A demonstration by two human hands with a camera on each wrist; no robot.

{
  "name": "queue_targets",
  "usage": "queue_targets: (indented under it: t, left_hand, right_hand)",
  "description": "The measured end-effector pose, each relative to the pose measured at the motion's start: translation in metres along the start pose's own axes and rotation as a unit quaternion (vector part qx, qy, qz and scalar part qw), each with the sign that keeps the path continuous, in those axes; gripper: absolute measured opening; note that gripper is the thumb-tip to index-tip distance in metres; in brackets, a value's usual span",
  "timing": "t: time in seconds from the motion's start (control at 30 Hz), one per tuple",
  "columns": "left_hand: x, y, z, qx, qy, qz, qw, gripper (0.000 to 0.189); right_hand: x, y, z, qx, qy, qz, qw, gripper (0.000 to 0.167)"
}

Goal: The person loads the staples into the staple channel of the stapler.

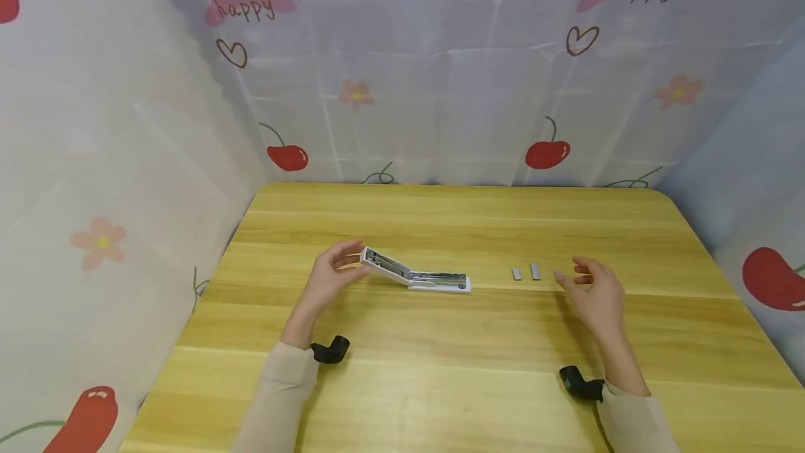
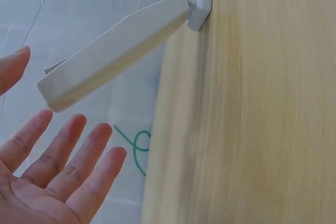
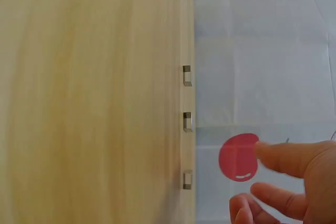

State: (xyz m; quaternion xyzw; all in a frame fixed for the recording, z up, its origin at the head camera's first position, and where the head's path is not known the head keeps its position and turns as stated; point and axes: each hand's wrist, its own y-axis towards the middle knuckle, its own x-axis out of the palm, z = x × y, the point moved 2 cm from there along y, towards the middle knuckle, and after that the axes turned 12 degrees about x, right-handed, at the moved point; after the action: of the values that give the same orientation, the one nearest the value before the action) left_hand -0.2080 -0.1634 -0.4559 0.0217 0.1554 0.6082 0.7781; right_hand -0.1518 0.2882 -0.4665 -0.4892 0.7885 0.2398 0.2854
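Head view shows your left hand [image 1: 332,272] beside the raised end of the stapler [image 1: 415,274], which lies near the middle of the table [image 1: 440,383]. The stapler is white plastic, hinged wide; its lid slants up toward your left hand, and the metal channel inside glints along the base. Your thumb and fingers sit close around the lid's tip in this view, but the left wrist view shows the fingers [image 2: 63,150] straight and spread, palm bare, with a gap between them and the smooth, rounded lid [image 2: 113,51]. So that hand is loose and holds nothing.

Your right hand [image 1: 594,292] hovers above the table to the right, fingers relaxed and slightly bent, gripping nothing. Just left of it lie three short staple strips [image 1: 534,271], grey metal, in a row. From the right wrist they show as small square-cornered channels [image 3: 187,121] spaced evenly, well apart from the stapler.

The table is pale wood with long grain and rounded corners. A thin cloth [image 1: 440,75] printed with cherries, flowers and hearts hangs around it, creased in squares.
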Motion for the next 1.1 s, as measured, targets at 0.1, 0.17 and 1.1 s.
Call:
queue_targets:
  t: [0.1,0.17,1.1]
  left_hand:
    - [0.003,0.003,-0.003,-0.004,-0.031,0.006,0.9995,0.055]
    - [0.004,0.003,-0.005,-0.006,-0.039,0.011,0.9991,0.053]
    - [0.01,0.005,-0.008,-0.01,-0.039,0.044,0.9982,0.045]
  right_hand:
    - [0.004,0.006,0.011,0.033,0.001,-0.011,0.9994,0.048]
    - [0.008,0.01,0.017,0.053,-0.002,-0.016,0.9984,0.048]
    - [0.029,0.016,0.028,0.079,-0.093,0.016,0.9925,0.032]
